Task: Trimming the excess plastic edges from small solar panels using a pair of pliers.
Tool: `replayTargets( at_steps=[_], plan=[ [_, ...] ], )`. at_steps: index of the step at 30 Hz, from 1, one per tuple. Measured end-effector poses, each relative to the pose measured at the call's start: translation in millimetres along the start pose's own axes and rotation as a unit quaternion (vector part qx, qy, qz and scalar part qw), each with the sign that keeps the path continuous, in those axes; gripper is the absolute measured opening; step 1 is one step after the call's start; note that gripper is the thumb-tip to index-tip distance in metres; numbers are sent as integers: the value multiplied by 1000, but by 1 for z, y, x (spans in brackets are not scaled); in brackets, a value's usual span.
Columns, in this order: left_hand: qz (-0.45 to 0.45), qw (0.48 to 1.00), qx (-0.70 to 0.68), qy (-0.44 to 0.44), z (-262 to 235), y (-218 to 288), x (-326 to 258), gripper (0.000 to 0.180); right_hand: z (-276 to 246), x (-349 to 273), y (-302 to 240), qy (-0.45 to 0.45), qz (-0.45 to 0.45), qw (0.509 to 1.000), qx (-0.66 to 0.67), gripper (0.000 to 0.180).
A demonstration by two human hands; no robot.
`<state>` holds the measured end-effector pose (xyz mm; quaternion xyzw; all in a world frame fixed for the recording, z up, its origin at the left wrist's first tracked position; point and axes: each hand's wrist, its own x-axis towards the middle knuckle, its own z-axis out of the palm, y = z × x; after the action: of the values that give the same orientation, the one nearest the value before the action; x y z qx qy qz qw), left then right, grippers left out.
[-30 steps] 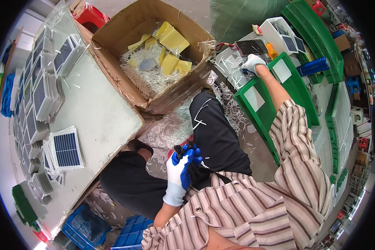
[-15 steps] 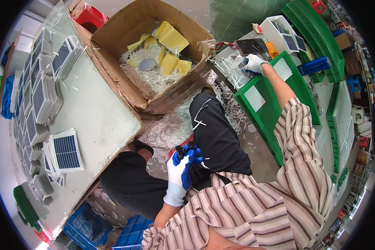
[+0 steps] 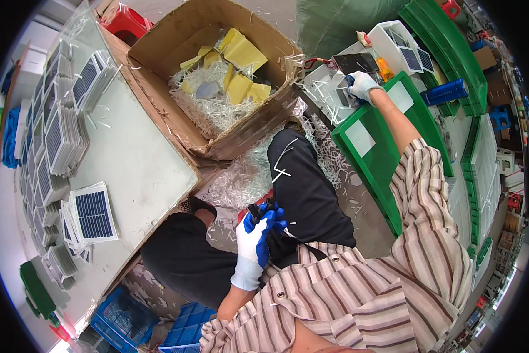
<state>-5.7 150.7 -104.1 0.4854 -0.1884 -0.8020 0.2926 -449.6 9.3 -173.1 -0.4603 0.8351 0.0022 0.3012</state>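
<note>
My left hand [image 3: 255, 236], in a white glove with blue coated fingers, is closed around a small black tool [image 3: 256, 212] above my lap. Its exact kind is hard to make out. Stretched to the right-hand worktop, my right hand [image 3: 362, 87] wears a matching glove. Its fingers curl down over a greyish flat piece [image 3: 342, 96] among white strips [image 3: 328, 105], just beyond a green tray [image 3: 351, 154]. What those fingers hold is mostly hidden. A dark-screened phone [image 3: 358, 62] lies just past the hand.
On the left table [image 3: 141, 159] stand stacks of small solar panels [image 3: 92, 213]. A cardboard box [image 3: 217, 150] holds white shreds and yellow paper. Right of my hand are a blue cylinder [image 3: 445, 92] and a white bin [image 3: 388, 36] with panels. Blue crates [image 3: 185, 328] sit lower left.
My right hand has shifted slightly to the right, and the greyish piece beneath its fingers shows more. My left hand and the black tool have stayed in place.
</note>
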Motion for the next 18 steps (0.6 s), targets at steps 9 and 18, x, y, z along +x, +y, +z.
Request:
replayTargets(
  at_steps=[9, 18],
  plan=[
    [49, 999, -11, 12, 4, -1, -8, 31, 15, -112, -68, -66, -103, 849, 515, 10],
    [111, 993, -14, 35, -8, 2, -30, 32, 101, -237, -149, -285, -68, 762, 578, 17]
  ],
)
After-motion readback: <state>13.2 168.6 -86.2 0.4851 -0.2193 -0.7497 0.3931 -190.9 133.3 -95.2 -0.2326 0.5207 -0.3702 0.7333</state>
